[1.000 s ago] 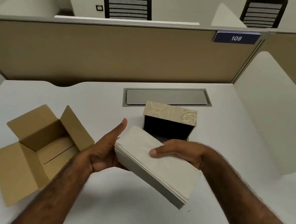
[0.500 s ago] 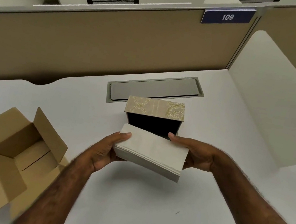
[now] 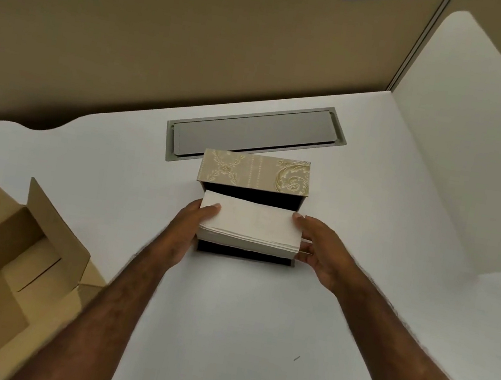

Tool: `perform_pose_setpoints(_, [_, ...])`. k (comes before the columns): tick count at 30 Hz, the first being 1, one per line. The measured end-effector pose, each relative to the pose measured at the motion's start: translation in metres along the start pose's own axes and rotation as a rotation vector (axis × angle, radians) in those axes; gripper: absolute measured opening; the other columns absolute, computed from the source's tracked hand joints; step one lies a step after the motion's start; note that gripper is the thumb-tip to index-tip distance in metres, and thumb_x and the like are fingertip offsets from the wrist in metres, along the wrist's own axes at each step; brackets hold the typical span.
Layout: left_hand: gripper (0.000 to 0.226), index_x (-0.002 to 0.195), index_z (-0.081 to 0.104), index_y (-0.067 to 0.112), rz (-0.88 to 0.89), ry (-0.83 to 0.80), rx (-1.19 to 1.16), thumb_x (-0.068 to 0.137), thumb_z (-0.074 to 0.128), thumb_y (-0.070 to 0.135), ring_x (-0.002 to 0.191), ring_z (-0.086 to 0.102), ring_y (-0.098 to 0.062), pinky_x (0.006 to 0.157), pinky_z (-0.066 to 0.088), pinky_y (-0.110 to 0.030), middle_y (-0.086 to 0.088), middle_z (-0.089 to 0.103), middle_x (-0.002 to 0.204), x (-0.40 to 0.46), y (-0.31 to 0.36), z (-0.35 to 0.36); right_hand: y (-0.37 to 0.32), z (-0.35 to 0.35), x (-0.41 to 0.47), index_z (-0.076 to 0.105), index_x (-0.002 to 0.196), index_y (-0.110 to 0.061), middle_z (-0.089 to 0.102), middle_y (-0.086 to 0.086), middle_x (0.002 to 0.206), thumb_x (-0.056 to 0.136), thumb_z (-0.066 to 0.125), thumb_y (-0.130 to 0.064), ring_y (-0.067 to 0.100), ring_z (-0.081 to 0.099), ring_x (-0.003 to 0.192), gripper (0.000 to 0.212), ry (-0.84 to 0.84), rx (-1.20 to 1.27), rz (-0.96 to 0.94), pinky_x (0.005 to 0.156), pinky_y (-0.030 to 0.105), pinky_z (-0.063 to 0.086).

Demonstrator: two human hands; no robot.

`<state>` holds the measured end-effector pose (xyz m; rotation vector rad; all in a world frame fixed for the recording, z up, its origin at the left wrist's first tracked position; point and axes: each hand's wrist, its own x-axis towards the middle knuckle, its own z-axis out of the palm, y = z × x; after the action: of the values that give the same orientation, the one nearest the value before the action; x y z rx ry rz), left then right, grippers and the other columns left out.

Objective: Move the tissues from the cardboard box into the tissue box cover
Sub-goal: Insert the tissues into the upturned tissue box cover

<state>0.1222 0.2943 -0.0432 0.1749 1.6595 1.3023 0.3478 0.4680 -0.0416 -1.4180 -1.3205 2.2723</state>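
A stack of white tissues (image 3: 252, 224) is held level between both hands, directly over the dark open mouth of the tissue box cover (image 3: 255, 171). The cover is beige with a gold floral pattern and stands in the middle of the white desk. My left hand (image 3: 185, 232) grips the stack's left end, thumb on top. My right hand (image 3: 320, 250) grips its right end. The brown cardboard box (image 3: 0, 248) sits at the lower left with its flaps open and no tissues visible inside.
A grey cable-tray lid (image 3: 256, 135) is set into the desk just behind the cover. A tan partition wall (image 3: 181, 57) runs along the back and a white divider panel (image 3: 465, 151) stands at the right. Bare desk surface lies in front of the cover.
Both hands carried the tissue stack forward from in front of the cover to over its opening, levelling it. The view tilted down and closer.
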Motion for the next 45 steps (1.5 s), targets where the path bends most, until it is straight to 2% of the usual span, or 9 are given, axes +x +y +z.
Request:
perform_pose_setpoints(6, [0.042,0.140,0.060,0.019,0.007,0.033,0.129,0.101,0.063,0.035,0.126,0.063,-0.022,0.115,0.045,-0.043,-0.003,0.071,0.134,0.008,-0.007,-0.003,0.004,0.008,0.007,0.073,0.131,-0.020,0.081,0.007,0.126,0.103,0.070,-0.035,0.032,0.075,0.120,0.031,0.070,-0.036,-0.004,0.105,0.048,0.059])
perform_pose_setpoints(13, [0.036,0.131,0.060,0.046,0.036,0.056,0.250,0.096,0.063,0.054,0.123,0.058,0.000,0.096,0.043,-0.026,0.029,0.064,0.128,0.001,-0.011,-0.005,0.020,0.008,0.005,0.056,0.155,-0.029,0.066,-0.008,0.138,0.102,0.066,-0.055,0.016,0.064,0.128,0.059,0.184,-0.314,-0.161,0.110,0.040,0.053])
perform_pose_setpoints(18, [0.075,0.163,0.024,0.032,-0.002,0.114,0.249,0.099,0.053,0.060,0.156,0.025,-0.019,0.122,0.028,-0.043,0.008,0.025,0.172,-0.003,-0.020,-0.008,0.043,0.008,-0.008,0.038,0.166,-0.031,0.043,-0.013,0.169,0.107,0.042,-0.067,-0.002,0.039,0.144,0.070,0.247,-0.396,-0.279,0.116,0.023,0.029])
perform_pose_setpoints(23, [0.069,0.163,0.021,0.036,0.005,0.129,0.213,0.103,0.050,0.054,0.158,0.023,-0.022,0.125,0.027,-0.046,0.006,0.020,0.173,-0.010,-0.026,-0.002,0.062,0.027,-0.021,0.008,0.171,-0.036,0.015,-0.024,0.171,0.100,0.024,-0.076,-0.004,0.015,0.154,0.083,0.154,-0.420,-0.274,0.127,0.026,0.013])
perform_pose_setpoints(28, [0.063,0.164,0.021,0.032,0.020,0.154,0.273,0.108,0.049,0.039,0.156,0.027,-0.023,0.122,0.031,-0.043,0.004,0.025,0.172,-0.009,-0.029,0.003,0.066,0.038,-0.021,0.000,0.169,-0.044,0.012,-0.029,0.163,0.096,0.022,-0.074,-0.003,0.013,0.150,0.082,0.146,-0.405,-0.255,0.122,0.027,0.013])
perform_pose_setpoints(33, [0.056,0.162,0.032,0.026,0.043,0.181,0.339,0.109,0.050,0.028,0.149,0.040,-0.024,0.121,0.036,-0.045,0.000,0.042,0.165,-0.009,-0.027,0.003,0.065,0.027,-0.021,0.004,0.170,-0.042,0.009,-0.032,0.164,0.099,0.024,-0.074,-0.007,0.013,0.152,0.081,0.095,-0.455,-0.286,0.124,0.025,0.013])
perform_pose_setpoints(39, [0.034,0.141,0.056,0.030,0.160,0.264,0.288,0.107,0.052,0.030,0.131,0.050,-0.019,0.106,0.044,-0.031,0.011,0.059,0.135,-0.001,-0.006,-0.008,0.034,0.002,-0.009,0.022,0.171,-0.027,0.030,-0.004,0.177,0.098,0.043,-0.072,-0.003,0.031,0.150,0.089,0.200,-0.388,-0.359,0.129,0.032,0.028])
perform_pose_setpoints(43, [0.051,0.155,0.044,0.019,0.251,0.304,0.317,0.107,0.051,0.036,0.137,0.052,-0.021,0.116,0.045,-0.043,-0.003,0.053,0.154,0.018,0.026,-0.017,-0.006,-0.009,0.006,0.011,0.170,-0.042,0.018,-0.005,0.181,0.079,0.075,-0.080,0.016,0.027,0.161,0.117,0.138,-0.497,-0.476,0.127,0.042,0.031])
perform_pose_setpoints(45, [0.047,0.151,0.048,0.021,0.283,0.275,0.327,0.107,0.049,0.036,0.131,0.056,-0.020,0.106,0.052,-0.032,-0.002,0.057,0.147,0.028,0.042,-0.018,-0.028,-0.010,0.017,0.003,0.168,-0.045,0.010,-0.009,0.182,0.071,0.081,-0.082,0.018,0.020,0.165,0.130,0.101,-0.678,-0.537,0.126,0.038,0.025])
